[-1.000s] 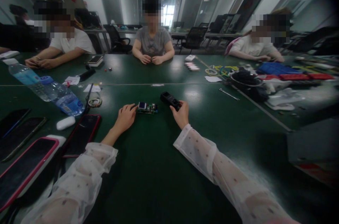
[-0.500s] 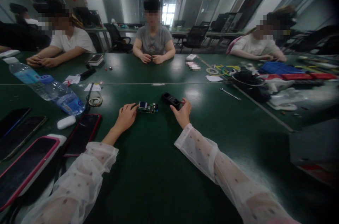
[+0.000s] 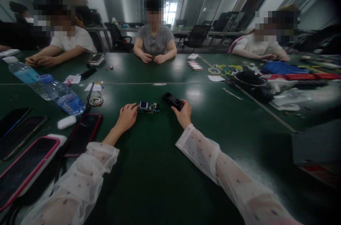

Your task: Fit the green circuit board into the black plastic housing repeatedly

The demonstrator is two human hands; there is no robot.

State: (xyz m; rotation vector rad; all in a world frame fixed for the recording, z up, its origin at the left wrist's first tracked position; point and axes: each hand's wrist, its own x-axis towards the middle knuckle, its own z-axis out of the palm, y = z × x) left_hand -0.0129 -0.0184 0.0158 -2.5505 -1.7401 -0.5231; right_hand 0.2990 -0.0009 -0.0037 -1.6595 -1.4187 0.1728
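A small green circuit board [image 3: 152, 108] with a little screen at its left end lies on the dark green table. My left hand [image 3: 128, 116] rests flat beside it, its outstretched fingertips at the board's left edge. To the right of the board is a black rectangular plastic case [image 3: 171, 100] with cut-out openings, lying at a slant. The thumb and fingers of my right hand [image 3: 184, 113] are round the case's near right end. Part of that end is hidden by my fingers.
Left of me are two plastic bottles [image 3: 65, 96], a white earbud case [image 3: 66, 122] and several phones [image 3: 84, 134]. A wrench [image 3: 232, 93] lies to the right, before cables and bags [image 3: 290, 97]. A grey box [image 3: 317, 143] stands near right. Three people sit across the table.
My right fingers have drawn in a little closer round the end of the black case. My left hand and the circuit board have hardly moved.
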